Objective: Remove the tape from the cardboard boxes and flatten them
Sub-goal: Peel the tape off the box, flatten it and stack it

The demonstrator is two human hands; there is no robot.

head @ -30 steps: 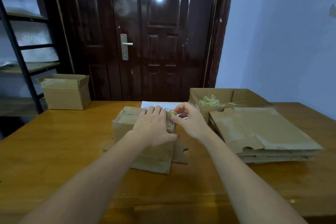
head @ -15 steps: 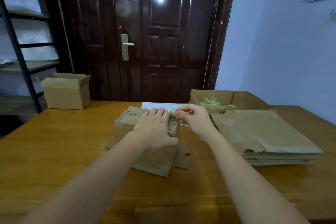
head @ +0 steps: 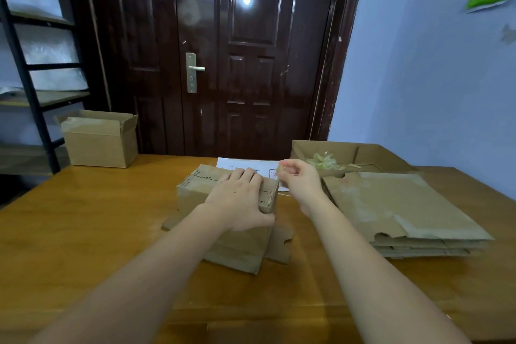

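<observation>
Head view, both my forearms reaching forward over the wooden table [head: 83, 232].

Work piece: the cardboard box [head: 223, 240] sits at the middle of the table, directly in front of me, with loose flaps spread on the tabletop at its near and right sides. Its top face carries dashed printed marks near the far left edge.

Left hand [head: 240, 201]: lies palm down on top of the box, fingers pointing away from me and draped over the top, thumb curled down the right-hand end. It grips the box and pins it to the table.

Right hand [head: 300, 180]: raised just beside the box's far right corner, apart from the cardboard. Thumb and forefinger are pinched on a small yellowish piece of tape [head: 280, 169]; the other fingers are loosely curled. The tape bit sits at my fingertips, just above and beyond the corner under my left hand. Whether any strand still joins it to the box I cannot tell.

Surroundings on the table:
- To the right, near my right wrist, a stack of flattened boxes [head: 399, 209].
- Behind that stack, an open tray box [head: 371, 153] holding a pile of crumpled tape scraps [head: 325, 162].
- A white sheet of paper [head: 243, 166] lies beyond the work piece, partly hidden by it and by my right hand.
- Far left, an upright open box [head: 100, 139] at the table's back edge.

Beyond the table: a dark door [head: 223, 50], and a black shelf frame [head: 28, 64] at left.
</observation>
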